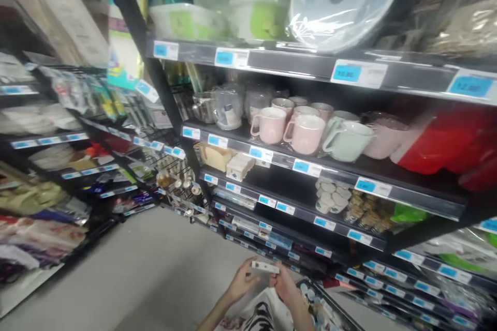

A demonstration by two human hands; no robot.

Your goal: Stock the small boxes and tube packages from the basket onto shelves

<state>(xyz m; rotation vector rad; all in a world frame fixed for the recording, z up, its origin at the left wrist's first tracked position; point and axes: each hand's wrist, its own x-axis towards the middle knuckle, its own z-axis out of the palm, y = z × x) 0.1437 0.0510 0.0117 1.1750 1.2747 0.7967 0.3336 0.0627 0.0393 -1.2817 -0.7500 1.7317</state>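
Observation:
Low in the picture my left hand (241, 283) and my right hand (284, 284) together hold a small flat white box (265, 267), one hand at each end, fingers closed on it. Below my hands lies a black-and-white patterned bag or cloth (261, 315). In front of me stands a black shop shelf (322, 165) with pink mugs (306, 133) and a pale green mug (347, 140).
Clear jars (229, 108) stand left of the mugs; red ware (446, 145) is at the right. Plastic containers (217, 18) and a wrapped round lid (341, 0) fill the top shelf. Another rack of packets (42, 191) lines the left. A grey floor (135, 274) runs between.

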